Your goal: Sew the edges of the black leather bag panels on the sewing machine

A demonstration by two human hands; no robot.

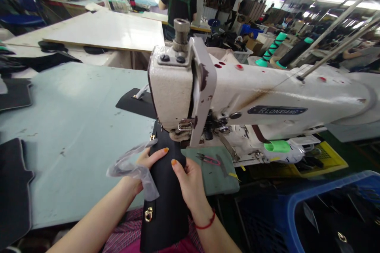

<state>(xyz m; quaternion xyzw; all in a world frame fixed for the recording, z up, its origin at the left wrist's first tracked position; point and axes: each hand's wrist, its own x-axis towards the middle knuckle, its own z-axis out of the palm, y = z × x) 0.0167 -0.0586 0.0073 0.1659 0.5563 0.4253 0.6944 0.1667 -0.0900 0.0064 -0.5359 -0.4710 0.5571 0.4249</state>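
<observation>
A black bag panel with gold hardware stands upright under the head of a white sewing machine. My left hand grips the panel's left edge, thumb laid across its front, with crumpled clear plastic wrap caught against it. My right hand holds the panel's right edge, its thumb on the front. Both thumbs sit just below the needle area, which the machine head hides.
The pale blue table carries black pieces at the left and behind the machine. Pink-handled snips lie right of the panel. A blue crate stands lower right. Other people work at the far tables.
</observation>
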